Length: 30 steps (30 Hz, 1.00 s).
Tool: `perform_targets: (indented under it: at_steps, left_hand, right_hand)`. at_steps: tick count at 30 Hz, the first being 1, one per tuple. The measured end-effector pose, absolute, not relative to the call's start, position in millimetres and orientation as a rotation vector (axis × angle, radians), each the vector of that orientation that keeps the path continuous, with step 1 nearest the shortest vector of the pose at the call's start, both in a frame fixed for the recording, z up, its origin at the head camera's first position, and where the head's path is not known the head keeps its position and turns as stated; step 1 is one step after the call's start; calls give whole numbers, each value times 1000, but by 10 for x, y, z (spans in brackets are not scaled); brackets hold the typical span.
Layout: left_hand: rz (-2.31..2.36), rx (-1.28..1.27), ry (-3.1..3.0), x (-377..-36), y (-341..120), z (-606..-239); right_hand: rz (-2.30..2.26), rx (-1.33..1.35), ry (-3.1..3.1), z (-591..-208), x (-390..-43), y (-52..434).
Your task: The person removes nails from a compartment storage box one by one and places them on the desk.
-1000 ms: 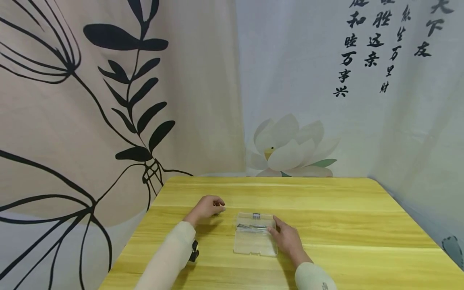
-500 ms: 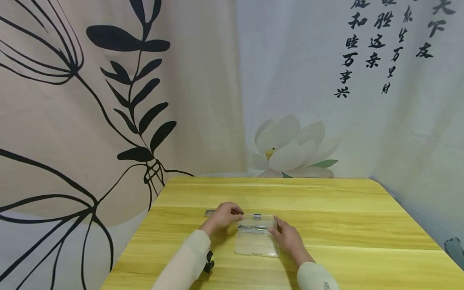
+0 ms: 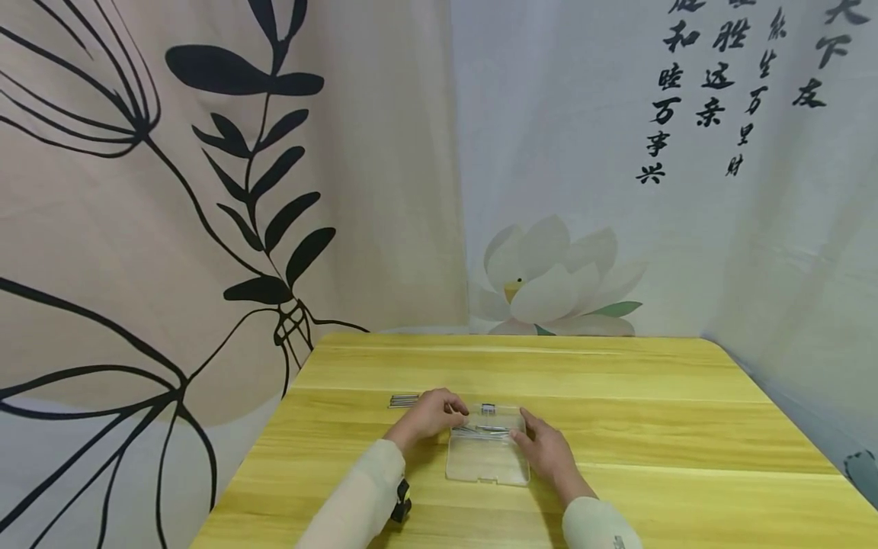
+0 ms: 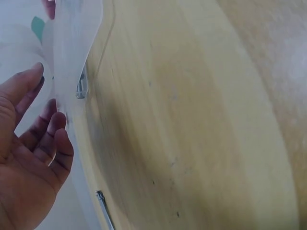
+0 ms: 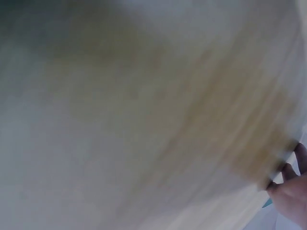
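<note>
A clear plastic box [image 3: 488, 471] lies on the table with its lid raised, and several slim silvery metal pieces [image 3: 492, 430] rest across it. My right hand [image 3: 549, 455] grips the box's right side, thumb in front and fingers behind; in the right wrist view only blurred fingertips [image 5: 288, 172] show. At the box's back left edge is my left hand [image 3: 432, 414], its fingers loosely bent. The left wrist view shows nothing between the left thumb and fingers [image 4: 60, 139]; whether they touch the box cannot be told.
Several more slim metal pieces [image 3: 403, 400] lie side by side on the wooden table [image 3: 658, 427], behind the left wrist. A printed curtain [image 3: 384, 191] hangs directly behind the table's far edge.
My left hand has moved right from the loose metal pieces to the box's left edge, leaving those pieces uncovered. The right hand has stayed at the box.
</note>
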<state>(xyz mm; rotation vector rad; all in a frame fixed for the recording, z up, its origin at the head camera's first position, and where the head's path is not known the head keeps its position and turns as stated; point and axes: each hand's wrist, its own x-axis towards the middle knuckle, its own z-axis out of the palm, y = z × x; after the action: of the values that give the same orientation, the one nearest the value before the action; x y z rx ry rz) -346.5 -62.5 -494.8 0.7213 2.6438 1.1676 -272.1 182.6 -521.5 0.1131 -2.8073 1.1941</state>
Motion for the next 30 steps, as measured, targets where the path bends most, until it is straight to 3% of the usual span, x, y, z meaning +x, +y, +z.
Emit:
perform_targets:
  at_steps: [30]
  left_hand:
    - [983,742,2671,-3490,-470,-4960]
  right_hand:
    - [1261,91,-2789,-5196,-2693,1813]
